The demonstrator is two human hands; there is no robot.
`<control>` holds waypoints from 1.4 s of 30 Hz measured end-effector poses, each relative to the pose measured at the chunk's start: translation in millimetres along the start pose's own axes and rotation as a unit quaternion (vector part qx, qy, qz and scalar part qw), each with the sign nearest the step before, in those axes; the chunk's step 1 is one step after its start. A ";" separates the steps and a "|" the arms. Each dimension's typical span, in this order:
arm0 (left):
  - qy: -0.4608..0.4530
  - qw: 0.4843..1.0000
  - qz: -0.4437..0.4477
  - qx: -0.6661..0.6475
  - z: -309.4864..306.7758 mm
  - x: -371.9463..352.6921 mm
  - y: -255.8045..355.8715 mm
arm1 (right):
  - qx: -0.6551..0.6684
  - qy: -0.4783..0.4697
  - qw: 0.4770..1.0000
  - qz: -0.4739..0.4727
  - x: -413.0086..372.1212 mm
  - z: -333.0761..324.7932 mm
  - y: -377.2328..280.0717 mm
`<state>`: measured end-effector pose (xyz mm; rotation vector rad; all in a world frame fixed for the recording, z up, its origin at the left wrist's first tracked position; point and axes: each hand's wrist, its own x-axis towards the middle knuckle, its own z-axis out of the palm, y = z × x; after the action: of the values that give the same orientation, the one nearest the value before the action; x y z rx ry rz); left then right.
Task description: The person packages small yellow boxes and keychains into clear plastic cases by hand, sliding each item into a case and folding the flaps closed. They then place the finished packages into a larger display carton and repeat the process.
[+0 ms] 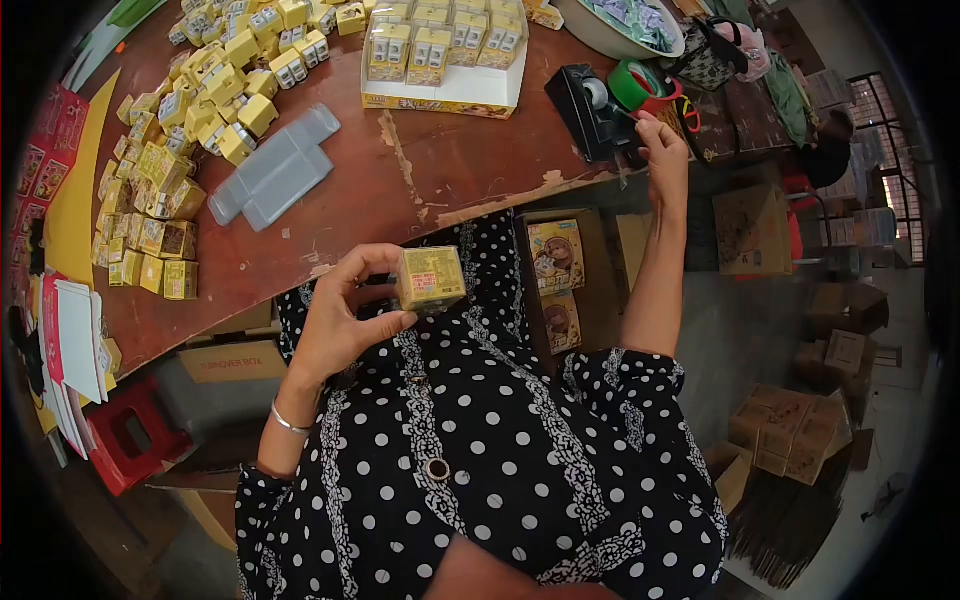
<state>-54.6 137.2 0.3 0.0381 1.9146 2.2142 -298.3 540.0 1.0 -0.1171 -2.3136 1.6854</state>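
My left hand (350,310) is closed round a small yellow printed box (432,276) with a clear cover, held in front of my body below the table edge. Beyond the table's front edge, my right hand (662,150) is raised beside a black tape dispenser (590,112), its thumb and forefinger pinched together. Whatever lies between those fingertips is too small to make out. Green tape (629,85) and a red roll are just behind the fingertips. A flat clear plastic box (275,168) lies on the red-brown table (350,165).
Yellow and white pieces (215,95) are heaped at the back left, with small yellow boxes (160,200) nearer. A display tray (440,98) holds several packed boxes at the back. A white basin (665,45) stands at the back right. Below the edge is an open carton (600,230).
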 end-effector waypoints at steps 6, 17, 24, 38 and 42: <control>0.004 1.000 -0.001 -0.015 -0.4 -2.6 -5.5 | 0.052 -0.030 0.997 0.041 -21.5 -11.2 38.4; 0.022 0.996 0.031 -0.085 5.0 0.7 -5.5 | -0.071 0.056 0.994 -0.067 -20.3 -10.3 77.7; 0.155 0.974 0.147 0.073 11.4 3.1 -9.6 | 0.219 -0.115 0.967 -0.058 -112.2 45.9 -60.3; 0.223 0.938 0.219 0.148 16.4 -1.2 -9.8 | 0.207 -0.307 0.929 -0.001 -232.4 130.8 -102.8; 0.215 0.949 0.193 0.129 16.0 -2.0 -13.5 | 0.184 -0.296 0.937 0.038 -231.9 130.6 -118.8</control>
<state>-48.2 154.2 -10.2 -0.0349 2.6248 2.3361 -99.5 329.6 35.9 0.4416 -2.3243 2.4236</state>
